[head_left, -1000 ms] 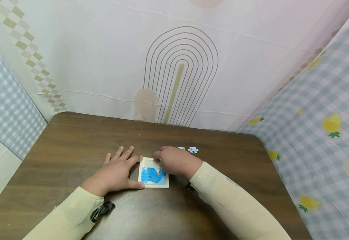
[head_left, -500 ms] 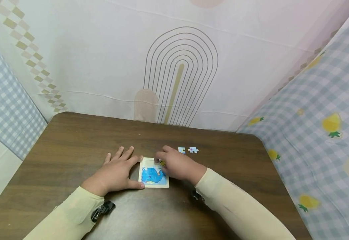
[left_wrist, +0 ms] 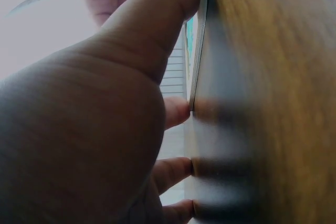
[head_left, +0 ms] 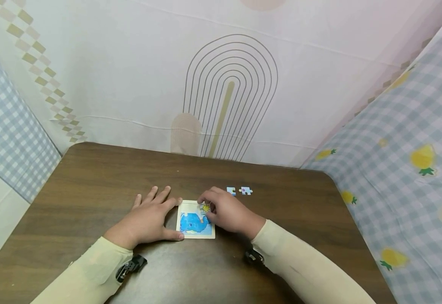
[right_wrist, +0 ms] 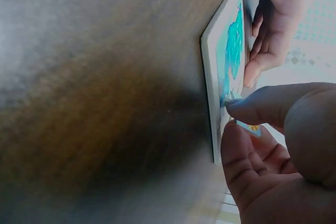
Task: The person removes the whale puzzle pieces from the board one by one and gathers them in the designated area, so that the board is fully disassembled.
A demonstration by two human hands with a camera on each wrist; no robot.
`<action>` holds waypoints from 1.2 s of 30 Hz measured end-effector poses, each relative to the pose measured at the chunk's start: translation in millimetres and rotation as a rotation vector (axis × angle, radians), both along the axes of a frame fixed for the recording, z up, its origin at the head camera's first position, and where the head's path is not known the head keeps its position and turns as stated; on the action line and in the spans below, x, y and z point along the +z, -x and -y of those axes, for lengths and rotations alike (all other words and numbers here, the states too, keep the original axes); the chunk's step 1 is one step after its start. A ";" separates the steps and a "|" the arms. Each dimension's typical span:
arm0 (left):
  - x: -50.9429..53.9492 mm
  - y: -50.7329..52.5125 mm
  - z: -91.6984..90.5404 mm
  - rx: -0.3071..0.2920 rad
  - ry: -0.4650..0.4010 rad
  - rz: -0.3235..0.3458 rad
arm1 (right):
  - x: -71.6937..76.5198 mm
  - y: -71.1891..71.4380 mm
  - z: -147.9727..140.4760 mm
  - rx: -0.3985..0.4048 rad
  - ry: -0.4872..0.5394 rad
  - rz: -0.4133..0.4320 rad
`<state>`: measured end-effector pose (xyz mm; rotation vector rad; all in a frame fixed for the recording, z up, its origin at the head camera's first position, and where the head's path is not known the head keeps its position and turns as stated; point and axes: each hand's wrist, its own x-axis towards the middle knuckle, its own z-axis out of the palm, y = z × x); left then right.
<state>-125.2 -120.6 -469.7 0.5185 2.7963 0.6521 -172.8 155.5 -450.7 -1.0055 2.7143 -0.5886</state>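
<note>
A small puzzle board point(head_left: 199, 237) with a pale raised rim lies flat on the table, showing a blue elephant picture point(head_left: 191, 222) in its lower part. My left hand point(head_left: 147, 220) lies with spread fingers at the board's left side, thumb and index fingertip touching its near and far left corners. Between thumb and fingers, my right hand point(head_left: 226, 212) pinches a puzzle piece point(head_left: 205, 208) with a yellow sun over the board's upper right. The right wrist view shows this piece point(right_wrist: 251, 128) tilted at the board's edge, partly hidden by the thumb.
Two loose puzzle pieces, a left one point(head_left: 231, 191) and a right one point(head_left: 245, 191), lie beyond the right hand on the brown table point(head_left: 130, 164). A patterned cloth point(head_left: 137, 76) hangs behind the table's far edge.
The right hand has shifted slightly right and turned, bringing the sun piece into clearer view. Both loose pieces now show more fully. The left hand has stayed at the board.
</note>
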 end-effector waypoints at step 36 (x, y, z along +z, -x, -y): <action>-1.6 0.2 -0.5 0.002 -0.003 0.002 | 5.0 -0.7 -14.8 -0.215 0.238 0.149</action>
